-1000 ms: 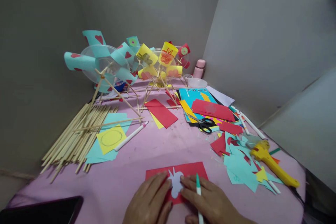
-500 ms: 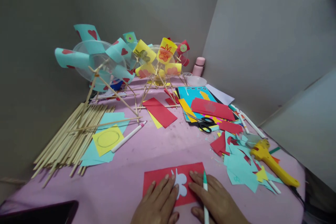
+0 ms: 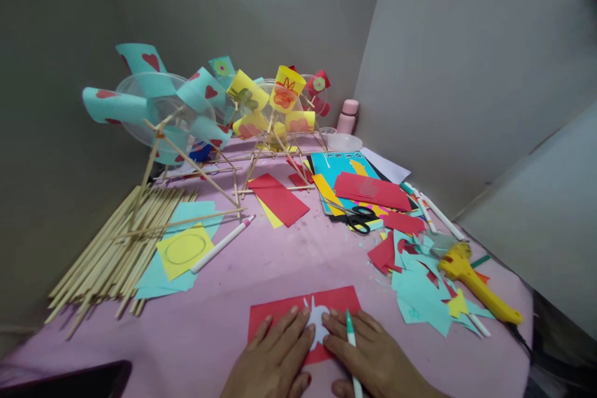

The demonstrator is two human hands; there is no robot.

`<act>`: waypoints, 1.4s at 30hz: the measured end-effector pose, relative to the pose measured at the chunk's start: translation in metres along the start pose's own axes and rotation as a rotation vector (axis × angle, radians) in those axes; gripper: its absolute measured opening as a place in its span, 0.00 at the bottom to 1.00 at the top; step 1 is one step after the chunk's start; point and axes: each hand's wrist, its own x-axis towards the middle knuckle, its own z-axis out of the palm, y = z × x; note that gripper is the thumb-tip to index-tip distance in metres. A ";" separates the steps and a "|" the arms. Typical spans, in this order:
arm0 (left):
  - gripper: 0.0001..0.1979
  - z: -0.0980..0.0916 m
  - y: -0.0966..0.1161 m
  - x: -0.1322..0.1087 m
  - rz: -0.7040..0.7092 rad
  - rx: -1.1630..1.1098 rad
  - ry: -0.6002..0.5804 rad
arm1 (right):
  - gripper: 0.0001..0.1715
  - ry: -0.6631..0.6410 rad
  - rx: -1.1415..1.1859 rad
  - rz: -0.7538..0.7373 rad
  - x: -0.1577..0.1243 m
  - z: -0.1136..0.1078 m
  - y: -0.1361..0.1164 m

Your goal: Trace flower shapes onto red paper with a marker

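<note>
A red paper rectangle (image 3: 280, 314) lies on the pink table near the front edge. A small white flower-shaped cutout (image 3: 317, 323) rests on it. My left hand (image 3: 275, 357) lies flat on the red paper, its fingertips pressing the cutout's left side. My right hand (image 3: 373, 357) presses the cutout's right side with its fingertips and holds a white marker with a green cap (image 3: 351, 336) between its fingers, tip pointing away from me.
Bamboo sticks (image 3: 112, 249) are piled at left beside a yellow square (image 3: 184, 250) and a white pen (image 3: 222, 242). Paper pinwheels (image 3: 158, 109) stand at the back. Scissors (image 3: 357, 217), paper scraps (image 3: 420, 286) and a yellow glue gun (image 3: 476, 283) lie at right. A dark tablet (image 3: 60, 379) sits front left.
My view has drifted slightly, so everything sits a little further left. Both hands keep shifting on the white cutout, fingertips closing in over it again.
</note>
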 end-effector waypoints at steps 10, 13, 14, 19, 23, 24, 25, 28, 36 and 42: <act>0.25 -0.003 0.004 0.018 -0.021 -0.133 -0.089 | 0.19 -0.003 0.003 0.007 0.000 0.000 -0.002; 0.27 -0.009 -0.002 0.024 -0.051 -0.183 -0.166 | 0.19 0.004 -0.008 0.008 0.002 -0.001 -0.003; 0.26 -0.010 -0.004 0.026 -0.059 -0.187 -0.186 | 0.20 0.012 -0.017 0.006 0.002 -0.002 -0.003; 0.23 -0.008 -0.014 0.026 -0.085 -0.088 -0.198 | 0.21 0.034 -0.035 0.002 0.004 -0.004 -0.004; 0.21 -0.011 -0.017 0.016 -0.149 0.020 -0.092 | 0.20 0.017 -0.003 0.016 0.003 -0.004 -0.004; 0.21 -0.012 -0.017 0.013 -0.128 0.022 -0.081 | 0.19 0.014 0.006 0.020 0.003 -0.003 -0.004; 0.21 -0.013 -0.015 0.010 -0.080 0.014 -0.077 | 0.19 0.012 0.014 0.026 0.002 -0.002 -0.004; 0.19 -0.013 -0.009 0.001 0.083 -0.003 -0.079 | 0.18 0.026 0.031 0.040 0.002 -0.001 -0.005; 0.19 -0.009 -0.006 -0.005 0.121 0.007 -0.105 | 0.12 0.115 0.260 0.254 -0.004 -0.014 -0.003; 0.19 -0.010 -0.006 -0.005 0.130 0.037 -0.118 | 0.10 0.060 0.266 0.131 -0.002 -0.015 0.000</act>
